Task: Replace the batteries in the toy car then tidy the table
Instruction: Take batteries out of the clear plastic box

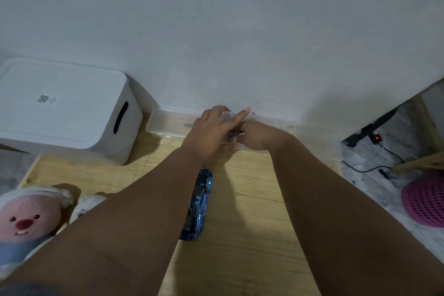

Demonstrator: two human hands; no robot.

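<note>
**Both hands meet at a clear box by the wall, toy car lying behind them**

Both arms reach forward across the wooden bench (247,211) to its far edge, where a clear plastic box (168,122) sits against the white wall. The left hand (211,132) is laid over a small clear lid or container part, its index finger stretched out straight toward the wall while the other fingers curl down around the piece. The right hand (257,134) is folded in just beside it, touching the left, with its fingers closed and mostly hidden from the camera. Between the two hands a small object with blue and red colouring (236,134) peeks out, possibly batteries, but it is too small and covered to tell for certain, and which hand grips it cannot be told.

The blue toy car (198,204) lies on the bench nearer the person, between the forearms and partly under the left one, running lengthwise away from the camera; neither hand touches it.

To the left on the bench stands a white storage bin (62,108) with a slot handle and a small label on its lid. A plush doll (26,218) with a pink face sits at the near left corner. On the floor to the right are a pink basket (425,202) and a black power strip (374,137) with a red light
</note>
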